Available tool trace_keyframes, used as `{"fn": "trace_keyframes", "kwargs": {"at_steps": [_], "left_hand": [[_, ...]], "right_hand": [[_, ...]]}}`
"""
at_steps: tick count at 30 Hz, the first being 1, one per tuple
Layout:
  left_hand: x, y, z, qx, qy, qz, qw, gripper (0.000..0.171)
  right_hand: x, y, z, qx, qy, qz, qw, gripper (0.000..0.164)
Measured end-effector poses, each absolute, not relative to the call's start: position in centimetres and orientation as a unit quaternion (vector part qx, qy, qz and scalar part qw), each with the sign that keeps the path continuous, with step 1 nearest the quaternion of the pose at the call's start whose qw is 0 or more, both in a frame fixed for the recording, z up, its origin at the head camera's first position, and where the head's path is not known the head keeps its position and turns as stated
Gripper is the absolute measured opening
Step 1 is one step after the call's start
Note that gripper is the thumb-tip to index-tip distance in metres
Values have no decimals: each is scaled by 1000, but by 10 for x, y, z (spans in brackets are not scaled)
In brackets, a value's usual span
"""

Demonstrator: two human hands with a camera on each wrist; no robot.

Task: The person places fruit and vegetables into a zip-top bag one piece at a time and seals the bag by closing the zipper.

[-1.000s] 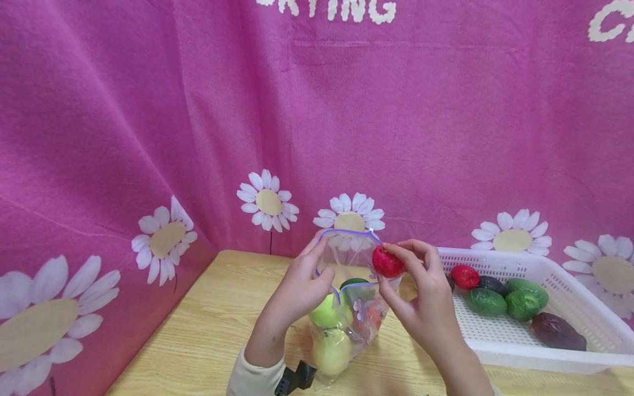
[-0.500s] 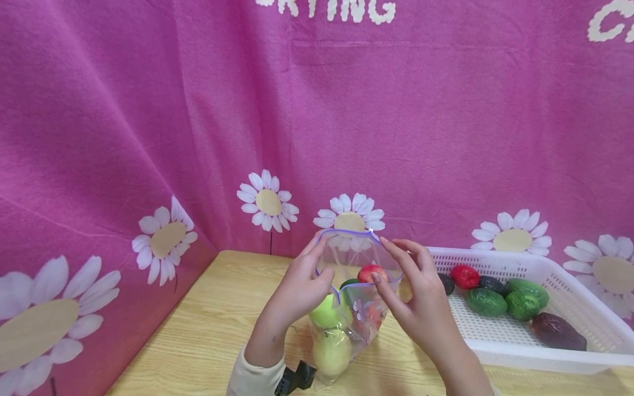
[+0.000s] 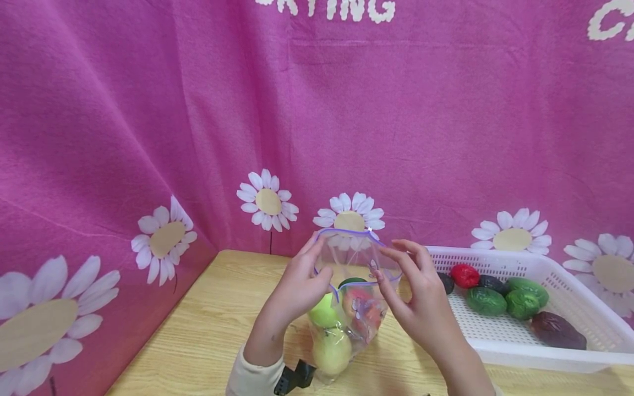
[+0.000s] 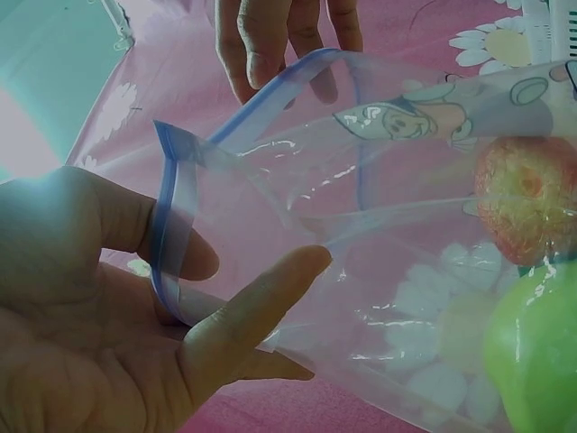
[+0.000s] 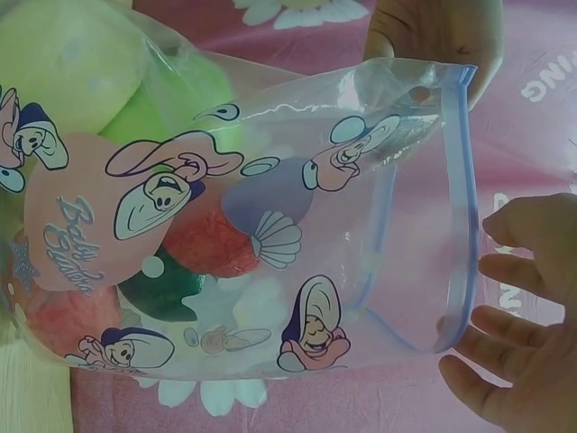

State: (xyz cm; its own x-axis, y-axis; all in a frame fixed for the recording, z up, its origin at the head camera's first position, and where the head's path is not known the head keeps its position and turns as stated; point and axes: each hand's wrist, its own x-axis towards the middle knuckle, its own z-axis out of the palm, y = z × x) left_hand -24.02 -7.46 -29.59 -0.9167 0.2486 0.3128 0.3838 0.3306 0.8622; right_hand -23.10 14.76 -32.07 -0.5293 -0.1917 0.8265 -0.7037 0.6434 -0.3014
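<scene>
A clear zip bag (image 3: pixel 369 284) with a purple-blue zip rim stands upright on the table, its mouth wide. My left hand (image 3: pixel 302 280) holds the left side of that rim, thumb and fingers around the plastic. Inside lie a pale yellow-green fruit (image 3: pixel 331 352), a bright green fruit (image 3: pixel 323 312), a dark green piece (image 3: pixel 353 281) and a red apple-like fruit (image 3: pixel 358 301), which the left wrist view shows as a red fruit (image 4: pixel 527 198). At the right side of the mouth my right hand (image 3: pixel 421 300) has its fingers spread and holds nothing; cartoon prints partly cover the contents.
To the right stands a white perforated basket (image 3: pixel 559 360). It contains a red fruit (image 3: pixel 464 276), several green ones such as a green fruit (image 3: pixel 522 305), and a dark brown fruit (image 3: pixel 558 331). A pink daisy-print cloth (image 3: pixel 421 137) hangs behind the wooden table (image 3: pixel 198 341).
The red fruit has gone from my right fingers down through the mouth into the bag. My right hand has let it go and moved slightly left; my left hand stays at the rim.
</scene>
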Motion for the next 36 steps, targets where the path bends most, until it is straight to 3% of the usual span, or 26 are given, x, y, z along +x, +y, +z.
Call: {"fn": "trace_keyframes", "kwargs": {"at_steps": [15, 36], "left_hand": [[-244, -79, -296, -174, -822, -537, 72, 65], [-244, -79, -296, -174, -822, -537, 73, 65]], "right_hand": [[-232, 148, -322, 283, -820, 311, 388, 26], [-234, 147, -323, 290, -822, 303, 385, 19]]}}
